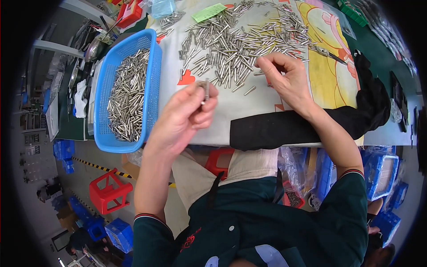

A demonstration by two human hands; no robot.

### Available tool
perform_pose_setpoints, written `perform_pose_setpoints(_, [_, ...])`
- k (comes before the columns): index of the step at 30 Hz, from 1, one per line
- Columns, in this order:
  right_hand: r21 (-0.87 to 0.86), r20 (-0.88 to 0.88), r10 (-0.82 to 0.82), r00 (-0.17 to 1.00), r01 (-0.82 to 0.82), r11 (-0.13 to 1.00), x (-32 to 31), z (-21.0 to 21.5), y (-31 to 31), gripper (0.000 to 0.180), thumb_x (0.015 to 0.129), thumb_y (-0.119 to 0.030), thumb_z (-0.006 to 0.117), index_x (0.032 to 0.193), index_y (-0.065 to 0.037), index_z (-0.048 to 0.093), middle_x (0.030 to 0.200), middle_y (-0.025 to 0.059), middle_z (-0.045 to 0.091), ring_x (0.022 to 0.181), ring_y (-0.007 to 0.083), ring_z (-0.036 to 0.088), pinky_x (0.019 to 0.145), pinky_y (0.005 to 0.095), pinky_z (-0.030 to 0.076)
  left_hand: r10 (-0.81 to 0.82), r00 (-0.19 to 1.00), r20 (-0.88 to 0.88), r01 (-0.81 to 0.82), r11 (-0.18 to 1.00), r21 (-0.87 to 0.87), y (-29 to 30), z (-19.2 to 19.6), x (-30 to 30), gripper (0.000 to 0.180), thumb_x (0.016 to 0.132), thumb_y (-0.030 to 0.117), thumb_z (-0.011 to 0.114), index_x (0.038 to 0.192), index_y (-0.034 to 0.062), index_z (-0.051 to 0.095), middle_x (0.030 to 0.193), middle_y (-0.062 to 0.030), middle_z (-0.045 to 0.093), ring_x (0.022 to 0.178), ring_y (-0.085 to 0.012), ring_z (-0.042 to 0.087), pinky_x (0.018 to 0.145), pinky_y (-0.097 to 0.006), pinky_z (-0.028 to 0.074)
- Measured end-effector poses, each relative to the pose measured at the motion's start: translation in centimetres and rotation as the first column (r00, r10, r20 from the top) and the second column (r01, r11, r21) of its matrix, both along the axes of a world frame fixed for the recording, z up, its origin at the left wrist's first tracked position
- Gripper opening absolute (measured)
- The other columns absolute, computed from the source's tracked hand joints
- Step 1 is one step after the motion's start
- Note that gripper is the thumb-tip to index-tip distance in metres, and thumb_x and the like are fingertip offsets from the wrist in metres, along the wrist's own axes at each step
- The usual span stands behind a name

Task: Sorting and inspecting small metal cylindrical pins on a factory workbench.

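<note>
My left hand (184, 109) is closed, with a slim silver metal pin (206, 91) upright between thumb and fingers. It hovers over the near part of the table, just right of a blue perforated basket (153, 91) full of similar pins (127, 95). My right hand (289, 80) is bent in a pinch at the near right edge of a wide loose heap of metal pins (231, 53). What its fingertips hold, if anything, is too small to make out. A single pin (250, 91) lies apart between the hands.
A black cloth sleeve (267, 130) lies along the table's front edge under my right forearm. Pliers-like tool (328, 54) rests right of the heap, and a green paper slip (209, 12) lies behind it. A red stool (111, 191) stands on the floor at left.
</note>
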State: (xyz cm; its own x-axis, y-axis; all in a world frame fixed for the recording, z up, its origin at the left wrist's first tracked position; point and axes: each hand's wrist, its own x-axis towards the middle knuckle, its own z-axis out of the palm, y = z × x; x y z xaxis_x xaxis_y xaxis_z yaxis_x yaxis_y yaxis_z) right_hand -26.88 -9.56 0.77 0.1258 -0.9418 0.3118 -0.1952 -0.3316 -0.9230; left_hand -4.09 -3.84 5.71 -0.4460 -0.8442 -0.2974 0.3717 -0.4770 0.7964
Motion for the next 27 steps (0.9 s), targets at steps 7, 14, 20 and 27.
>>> perform_pose_setpoints(7, [-0.221, -0.526, 0.204, 0.826, -0.364, 0.905, -0.9, 0.5, -0.6, 0.018, 0.072, -0.004, 0.064, 0.091, -0.002, 0.064, 0.083, 0.0066, 0.056, 0.079, 0.0186, 0.055, 0.065, 0.0303, 0.045, 0.762, 0.042, 0.646, 0.083, 0.642, -0.762, -0.2, 4.0, 9.8, 0.020, 0.096, 0.012, 0.046, 0.106, -0.0002, 0.057, 0.089, -0.0036, 0.060, 0.073, -0.0117, 0.053, 0.065, -0.024, 0.042])
perform_pose_setpoints(14, [-0.329, -0.781, 0.147, 0.607, -0.600, 0.729, 0.0, 0.3, -1.2, 0.014, 0.065, -0.005, 0.064, 0.078, -0.003, 0.060, 0.083, 0.0078, 0.052, 0.086, 0.0246, 0.054, 0.070, 0.0360, 0.048, 0.962, -0.090, 0.260, 0.459, 0.271, -0.846, -0.1, 2.9, 7.2, 0.025, 0.082, 0.003, 0.063, 0.106, 0.0007, 0.060, 0.111, -0.0145, 0.054, 0.102, -0.0281, 0.055, 0.087, -0.036, 0.044])
perform_pose_setpoints(20, [-0.306, -0.844, 0.091, 0.529, -0.614, 0.727, 1.3, 1.2, -1.5, 0.007, 0.064, -0.005, 0.062, 0.070, -0.001, 0.059, 0.080, 0.0094, 0.056, 0.085, 0.0256, 0.057, 0.070, 0.0354, 0.049, 0.879, 0.227, 0.419, 0.471, 0.277, -0.837, -1.4, -1.3, 1.5, 0.013, 0.071, -0.003, 0.066, 0.084, 0.0001, 0.063, 0.085, -0.0113, 0.055, 0.080, -0.0274, 0.055, 0.070, -0.036, 0.045])
perform_pose_setpoints(27, [-0.340, -0.879, -0.044, 0.475, -0.559, 0.756, 2.0, 0.7, -0.9, 0.005, 0.064, -0.005, 0.061, 0.067, 0.000, 0.061, 0.076, 0.0104, 0.060, 0.082, 0.0251, 0.060, 0.066, 0.0354, 0.051, 0.719, 0.240, 0.652, 0.493, 0.488, -0.720, -3.6, -5.4, -1.0, 0.010, 0.073, 0.004, 0.066, 0.080, -0.0017, 0.061, 0.081, -0.0147, 0.054, 0.081, -0.0318, 0.055, 0.072, -0.041, 0.045])
